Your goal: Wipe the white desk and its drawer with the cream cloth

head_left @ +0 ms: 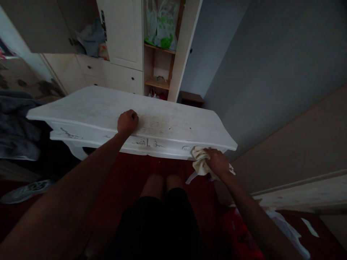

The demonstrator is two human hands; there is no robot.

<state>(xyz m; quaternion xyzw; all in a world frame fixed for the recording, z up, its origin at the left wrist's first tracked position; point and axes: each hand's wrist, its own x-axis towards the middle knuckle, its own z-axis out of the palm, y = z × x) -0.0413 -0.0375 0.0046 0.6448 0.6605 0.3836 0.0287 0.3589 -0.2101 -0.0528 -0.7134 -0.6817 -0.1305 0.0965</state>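
A white dressing table (184,115) with a smudged top and carved drawer fronts stands in front of me. My left hand (128,121) rests on its top near the front edge, curled into a fist with only a dark hollow showing between the fingers. At the right end of the front, my right hand (217,161) grips a bunched cream cloth (200,159), which presses against the drawer face beside a small round carving (186,148). Part of the cloth hangs below the table's lower edge. Dark grime spreads across the top just right of my left hand.
Behind the table stands a white wardrobe (126,32) with an open door (187,50) and plastic bags (165,25) on a shelf. Grey clothing (18,122) lies at left above a shoe (27,190). A wall (271,72) borders the right side; a red item (238,231) sits low right.
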